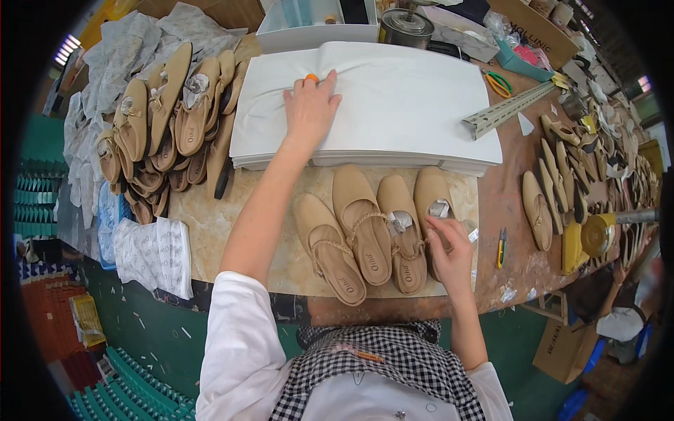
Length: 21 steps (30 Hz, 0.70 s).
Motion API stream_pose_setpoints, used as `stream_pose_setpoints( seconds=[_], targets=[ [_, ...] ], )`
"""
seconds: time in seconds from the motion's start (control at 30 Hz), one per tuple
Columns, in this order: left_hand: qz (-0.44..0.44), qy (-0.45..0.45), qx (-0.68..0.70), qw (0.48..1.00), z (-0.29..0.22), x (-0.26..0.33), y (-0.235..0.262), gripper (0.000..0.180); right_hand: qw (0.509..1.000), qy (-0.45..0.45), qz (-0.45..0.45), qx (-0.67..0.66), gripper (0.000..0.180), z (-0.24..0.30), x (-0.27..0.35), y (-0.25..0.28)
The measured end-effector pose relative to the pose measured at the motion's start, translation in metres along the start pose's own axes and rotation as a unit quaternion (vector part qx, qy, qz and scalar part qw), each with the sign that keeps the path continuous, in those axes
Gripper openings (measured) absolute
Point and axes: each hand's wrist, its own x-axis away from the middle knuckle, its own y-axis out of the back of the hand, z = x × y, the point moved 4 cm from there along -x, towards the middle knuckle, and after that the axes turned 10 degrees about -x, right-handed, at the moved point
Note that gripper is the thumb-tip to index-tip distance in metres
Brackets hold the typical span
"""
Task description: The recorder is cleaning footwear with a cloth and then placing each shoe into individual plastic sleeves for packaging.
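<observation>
My left hand (311,109) lies on a tall stack of white paper sheets (414,91), fingers spread, with an orange band on one finger. Several tan closed-toe mules with braided straps stand in a row in front of the stack, toes pointing away from me. At the rightmost mule (430,184), my right hand (453,249) closes thumb and fingers at the edge of the opening, just below a crumpled paper wad (439,208). The hand covers most of its strap and heel. Another wad (400,222) sits in the mule beside it. The two left mules (330,245) show bare insoles.
On the left are heaped tan shoes (189,126), wrapping paper (126,56) and a folded printed sheet (153,256). To the right lie a metal angle bar (509,110), scissors (498,84), a cutter (501,248) and more shoes (538,210). A white box (316,35) and tin (406,28) stand behind.
</observation>
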Motion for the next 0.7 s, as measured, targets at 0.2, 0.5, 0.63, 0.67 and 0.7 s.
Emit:
stream_pose_setpoints(
  seconds=[0.2, 0.5, 0.63, 0.67, 0.7],
  targets=[
    [-0.164, 0.019, 0.129, 0.978, 0.008, 0.01, 0.053, 0.015, 0.998, 0.013, 0.06, -0.023, 0.043, 0.017, 0.004, -0.007],
    [-0.056, -0.296, 0.501, 0.811, -0.126, 0.177, 0.151, 0.012, 0.729, -0.316, 0.09, -0.601, 0.044, 0.013, 0.021, -0.025],
    [-0.111, -0.203, 0.369, 0.9, -0.102, 0.202, 0.137, 0.008, 0.776, -0.329, 0.309, -0.441, 0.035, 0.022, 0.029, -0.041],
    [-0.111, -0.2, 0.371, 0.9, -0.097, 0.205, 0.136, 0.008, 0.871, -0.198, 0.321, -0.316, 0.04, 0.03, 0.021, -0.039],
    [-0.056, -0.079, 0.319, 0.943, -0.081, 0.201, 0.125, 0.011, 0.87, -0.198, 0.323, -0.315, 0.04, 0.041, 0.016, -0.041]
  ],
)
